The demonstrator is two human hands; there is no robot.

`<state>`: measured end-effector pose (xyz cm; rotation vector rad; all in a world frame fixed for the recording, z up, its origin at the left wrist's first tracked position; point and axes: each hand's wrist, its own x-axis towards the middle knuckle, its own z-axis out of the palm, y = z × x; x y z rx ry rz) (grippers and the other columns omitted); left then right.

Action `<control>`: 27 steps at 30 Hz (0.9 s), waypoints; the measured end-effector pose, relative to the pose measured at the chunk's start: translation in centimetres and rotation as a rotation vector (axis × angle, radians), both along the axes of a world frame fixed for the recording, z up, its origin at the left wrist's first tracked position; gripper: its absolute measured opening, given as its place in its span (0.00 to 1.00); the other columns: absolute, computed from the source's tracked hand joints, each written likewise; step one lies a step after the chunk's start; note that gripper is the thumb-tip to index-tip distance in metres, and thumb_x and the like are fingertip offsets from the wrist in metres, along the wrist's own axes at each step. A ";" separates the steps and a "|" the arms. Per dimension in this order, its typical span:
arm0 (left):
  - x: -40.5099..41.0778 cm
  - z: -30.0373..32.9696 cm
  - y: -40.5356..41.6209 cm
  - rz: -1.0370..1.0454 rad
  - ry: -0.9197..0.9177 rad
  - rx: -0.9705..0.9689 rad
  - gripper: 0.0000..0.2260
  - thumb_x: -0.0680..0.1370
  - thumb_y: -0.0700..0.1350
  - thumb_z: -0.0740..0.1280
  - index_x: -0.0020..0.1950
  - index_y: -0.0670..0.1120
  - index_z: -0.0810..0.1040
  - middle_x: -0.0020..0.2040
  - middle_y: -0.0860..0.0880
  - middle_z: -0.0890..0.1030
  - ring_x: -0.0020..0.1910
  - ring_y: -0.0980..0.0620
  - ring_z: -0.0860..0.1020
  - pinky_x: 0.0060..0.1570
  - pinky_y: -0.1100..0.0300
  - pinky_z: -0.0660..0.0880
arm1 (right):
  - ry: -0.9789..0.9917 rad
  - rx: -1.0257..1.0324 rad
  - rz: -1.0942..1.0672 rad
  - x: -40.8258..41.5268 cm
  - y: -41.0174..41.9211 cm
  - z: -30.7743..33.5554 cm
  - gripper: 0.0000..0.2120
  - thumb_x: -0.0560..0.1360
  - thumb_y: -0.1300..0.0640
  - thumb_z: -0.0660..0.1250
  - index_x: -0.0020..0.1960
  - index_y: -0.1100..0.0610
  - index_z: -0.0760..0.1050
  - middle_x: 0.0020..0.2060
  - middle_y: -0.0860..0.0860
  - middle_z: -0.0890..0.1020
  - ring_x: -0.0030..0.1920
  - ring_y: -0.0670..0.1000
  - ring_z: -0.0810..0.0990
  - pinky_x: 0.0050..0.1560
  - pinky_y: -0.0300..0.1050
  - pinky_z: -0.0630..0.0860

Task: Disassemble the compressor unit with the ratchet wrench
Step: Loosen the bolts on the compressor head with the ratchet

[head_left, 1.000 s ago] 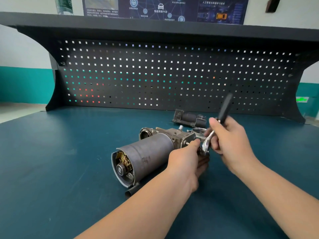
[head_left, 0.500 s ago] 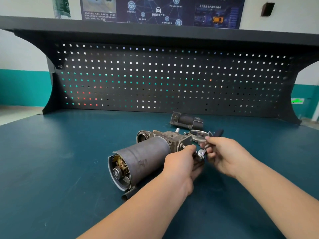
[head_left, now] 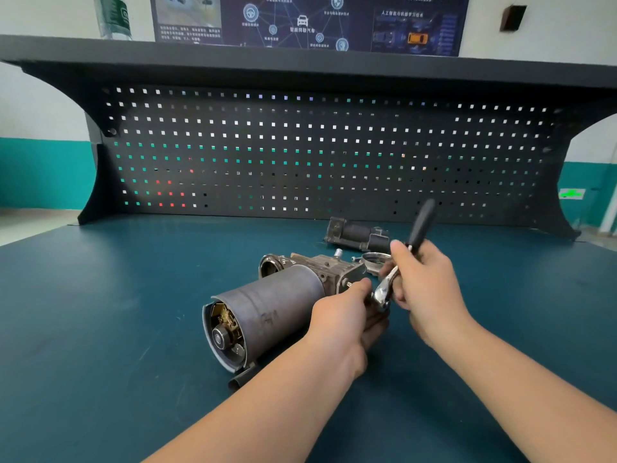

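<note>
On the teal bench (head_left: 100,329), slightly right of centre, your compressor unit (head_left: 267,312) lies on its side. Its dark cylindrical motor housing points toward you and to the left, the open end showing a shaft and brass-coloured internals. The cast metal head of the unit sits at the far end, with a round port facing left.

Your left hand (head_left: 344,315) is curled around the right end of the unit, just beside the head of the ratchet wrench (head_left: 400,262); the fingers are wrapped under the casting and partly hidden. Your right hand (head_left: 427,285) is clamped on the wrench shaft. The chrome head sits low against the unit's right end, and the black grip rises up and to the right, clear of your fist. Whether the socket is seated on a fastener cannot be told from here.

Just behind the wrench a loose metal ring (head_left: 374,260) rests on the bench. Farther back lies a separate dark component (head_left: 357,235), apart from the unit.

The bench surface is a matte teal mat with faint scuffing. A black pegboard (head_left: 300,155) stands along its rear edge under a black shelf (head_left: 300,61). A bottle (head_left: 113,15) stands on the shelf at left. A dark poster (head_left: 300,21) with diagrams hangs on the white wall, which carries a teal lower band.
</note>
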<state>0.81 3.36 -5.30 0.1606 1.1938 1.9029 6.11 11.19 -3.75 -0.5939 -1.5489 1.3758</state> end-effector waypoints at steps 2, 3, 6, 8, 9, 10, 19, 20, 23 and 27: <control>0.0 0.0 0.0 0.004 -0.006 0.005 0.11 0.77 0.42 0.67 0.55 0.37 0.78 0.49 0.38 0.83 0.39 0.48 0.81 0.31 0.62 0.79 | 0.074 -0.444 0.096 -0.4 0.6 -0.4 0.09 0.80 0.62 0.58 0.40 0.59 0.68 0.29 0.55 0.75 0.15 0.41 0.64 0.14 0.32 0.58; 0.0 0.0 0.0 0.005 -0.005 0.005 0.11 0.77 0.42 0.67 0.55 0.37 0.78 0.49 0.39 0.83 0.38 0.49 0.81 0.30 0.63 0.79 | 0.095 -0.605 0.145 -0.5 0.8 -0.6 0.10 0.80 0.63 0.58 0.40 0.60 0.69 0.29 0.54 0.74 0.15 0.41 0.64 0.13 0.31 0.57; 0.1 -0.2 0.1 0.009 -0.001 0.005 0.11 0.77 0.43 0.67 0.55 0.37 0.79 0.47 0.40 0.83 0.37 0.49 0.81 0.30 0.63 0.79 | 0.107 -0.688 0.199 -0.4 0.9 -0.5 0.10 0.80 0.64 0.58 0.39 0.61 0.69 0.29 0.54 0.74 0.15 0.41 0.65 0.13 0.31 0.58; 0.1 -0.2 0.1 0.011 0.001 0.010 0.11 0.77 0.43 0.67 0.54 0.37 0.78 0.46 0.39 0.84 0.39 0.48 0.82 0.34 0.61 0.80 | 0.094 -0.366 0.142 -0.2 0.7 -0.1 0.10 0.80 0.61 0.60 0.40 0.58 0.69 0.29 0.55 0.75 0.16 0.42 0.65 0.15 0.33 0.59; 0.1 -0.2 0.1 0.012 0.005 0.012 0.10 0.77 0.43 0.67 0.53 0.37 0.79 0.46 0.39 0.84 0.40 0.48 0.82 0.35 0.60 0.80 | 0.051 -0.113 0.100 0.1 0.4 0.2 0.09 0.79 0.59 0.61 0.40 0.57 0.69 0.28 0.54 0.77 0.18 0.43 0.66 0.17 0.34 0.61; 0.1 -0.2 0.1 0.009 0.013 0.012 0.10 0.77 0.44 0.67 0.52 0.38 0.79 0.45 0.40 0.84 0.40 0.48 0.82 0.36 0.60 0.80 | -0.003 0.154 0.059 0.3 0.1 0.4 0.08 0.79 0.57 0.62 0.40 0.55 0.71 0.28 0.51 0.78 0.19 0.44 0.69 0.20 0.36 0.65; 0.4 0.2 -0.5 -0.079 0.005 0.075 0.08 0.78 0.43 0.64 0.49 0.42 0.83 0.42 0.45 0.85 0.37 0.52 0.84 0.35 0.61 0.80 | -0.127 0.830 0.087 1.4 -1.4 0.4 0.08 0.76 0.52 0.65 0.42 0.55 0.72 0.30 0.51 0.77 0.32 0.51 0.75 0.36 0.47 0.74; 0.4 0.2 -0.4 -0.062 0.011 0.055 0.08 0.78 0.43 0.65 0.50 0.42 0.82 0.42 0.44 0.85 0.38 0.51 0.83 0.37 0.60 0.81 | -0.115 0.730 0.078 1.3 -1.4 0.5 0.07 0.77 0.53 0.65 0.43 0.55 0.72 0.30 0.52 0.78 0.32 0.52 0.75 0.35 0.49 0.74; 0.3 0.0 -0.3 -0.027 0.010 0.023 0.08 0.78 0.43 0.66 0.48 0.40 0.81 0.40 0.42 0.84 0.38 0.49 0.82 0.38 0.60 0.80 | -0.065 0.374 0.028 0.6 -0.7 0.7 0.07 0.78 0.56 0.63 0.41 0.54 0.72 0.29 0.50 0.78 0.23 0.44 0.71 0.25 0.38 0.67; 0.3 0.0 -0.2 -0.017 -0.003 0.014 0.10 0.78 0.43 0.66 0.53 0.37 0.79 0.48 0.38 0.83 0.39 0.48 0.81 0.38 0.60 0.79 | 0.056 -0.414 0.136 0.0 0.7 0.3 0.10 0.80 0.62 0.59 0.40 0.60 0.68 0.30 0.55 0.74 0.16 0.42 0.65 0.15 0.32 0.59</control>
